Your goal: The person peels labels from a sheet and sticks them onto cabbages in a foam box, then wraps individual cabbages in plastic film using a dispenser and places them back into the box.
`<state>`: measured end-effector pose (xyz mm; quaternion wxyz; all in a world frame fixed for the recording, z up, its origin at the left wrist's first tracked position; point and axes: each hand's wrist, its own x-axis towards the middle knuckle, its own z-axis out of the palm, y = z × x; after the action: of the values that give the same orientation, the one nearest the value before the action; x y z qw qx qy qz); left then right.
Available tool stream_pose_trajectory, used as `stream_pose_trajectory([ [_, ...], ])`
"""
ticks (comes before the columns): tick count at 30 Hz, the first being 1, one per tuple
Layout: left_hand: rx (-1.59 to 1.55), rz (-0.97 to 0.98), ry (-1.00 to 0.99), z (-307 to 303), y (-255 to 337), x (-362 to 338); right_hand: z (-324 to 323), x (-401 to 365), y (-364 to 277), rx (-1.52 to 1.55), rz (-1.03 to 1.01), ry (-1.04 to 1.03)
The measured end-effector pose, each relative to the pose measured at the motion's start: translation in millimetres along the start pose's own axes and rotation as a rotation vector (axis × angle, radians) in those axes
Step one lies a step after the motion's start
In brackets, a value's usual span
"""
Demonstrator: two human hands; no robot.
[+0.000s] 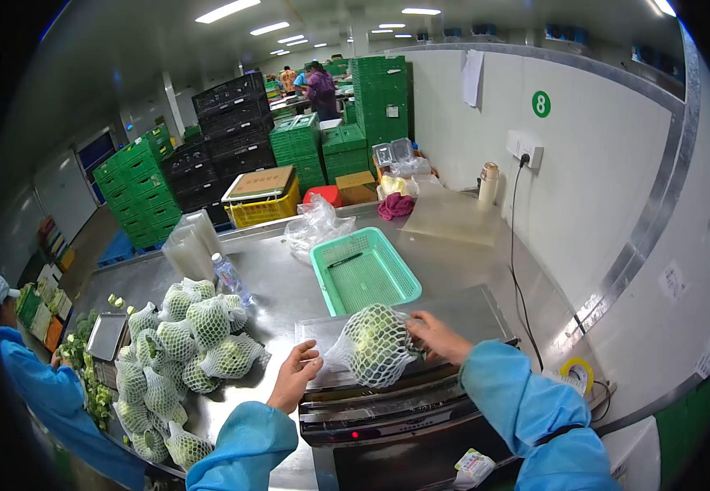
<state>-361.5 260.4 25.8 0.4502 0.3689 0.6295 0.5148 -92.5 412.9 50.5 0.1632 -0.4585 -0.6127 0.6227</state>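
Packing hall, strip lights overhead, green crates (379, 98) and black crates (224, 123) stacked far. Long steel table (289, 295) across mid-frame, wall with socket (525, 150) on the right.

Near centre: dark machine (388, 409) with a flat top plate (461, 315), clear film (322, 331) spread over its left part. One netted vegetable bundle (375, 345) sitting on that film, near edge of the plate.

Right hand (438, 335): fingers closed on the right side of the net, gripping the mesh. Left hand (296, 376): resting at the near-left edge of the film, fingers curled down. Pinching the film or just lying on it: cannot tell.

Progress, judged from the layout only:
- Heap of netted bundles (183, 344) on the left of the table, well apart from the machine. No outer wrap visible on any of them.
- Green basket (363, 274) just beyond the plate holding only a pen (344, 260), no produce.
- So: probably early in the batch, one bundle at the machine, the heap left to go. Film around the held bundle not yet closed.

Also there: water bottle (230, 278) and stack of clear bags (190, 245) beyond the heap, tape roll (577, 372) near right, a co-worker's blue sleeve (44, 385) at the far-left end beside loose greens.
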Motion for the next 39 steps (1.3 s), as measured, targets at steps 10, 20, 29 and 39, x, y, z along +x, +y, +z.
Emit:
stream_pose_trajectory([
  [10,1.408,0.965,-0.541,-53.2,11.8,-34.4,-76.4,-89.0,47.9,-1.513,-0.790,-0.305],
  [20,1.383,0.934,-0.844,-20.0,-7.5,-3.8,-69.3,-57.2,84.3,-0.867,-0.689,-0.214],
  [29,0.026,0.041,-0.290,-28.3,-20.5,-93.8,-50.7,-110.0,70.6,0.348,0.024,-0.083],
  [39,0.707,1.083,-0.052,-26.1,109.8,4.1,-50.4,-30.1,-75.8,-1.021,-1.163,0.086],
])
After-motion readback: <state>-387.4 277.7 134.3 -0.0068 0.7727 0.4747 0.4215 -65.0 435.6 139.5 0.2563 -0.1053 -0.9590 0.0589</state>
